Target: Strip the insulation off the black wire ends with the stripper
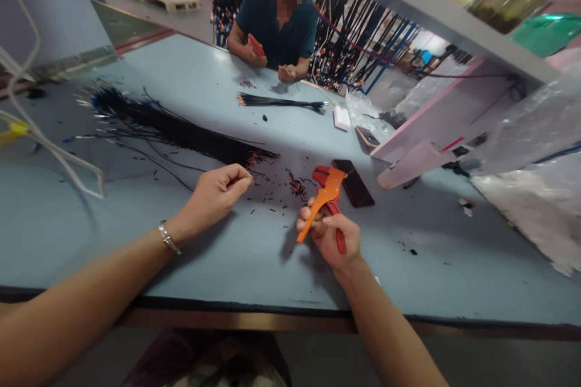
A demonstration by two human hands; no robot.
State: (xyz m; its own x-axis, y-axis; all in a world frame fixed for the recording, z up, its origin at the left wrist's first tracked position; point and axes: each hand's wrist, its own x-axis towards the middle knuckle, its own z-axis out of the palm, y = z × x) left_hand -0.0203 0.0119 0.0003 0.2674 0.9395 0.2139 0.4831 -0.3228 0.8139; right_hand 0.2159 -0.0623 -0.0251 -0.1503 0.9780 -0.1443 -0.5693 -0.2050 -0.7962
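My right hand [333,233] is wrapped round the handles of an orange and red hand tool [329,190], its head pointing away from me. My left hand [222,193] is closed in a pinch near the copper-coloured ends of a large bundle of black wires [181,130]. A wire may run to its fingertips, but what they hold is too small to make out. Small cut scraps [297,184] lie on the blue-grey table [254,260] between my hands.
Behind the tool lies a dark phone [354,182]. A smaller wire bundle [281,101], a white box [342,118] and another phone [367,137] are farther back. Across the table a person [279,24] holds a red tool. Plastic bags [535,193] lie at the right.
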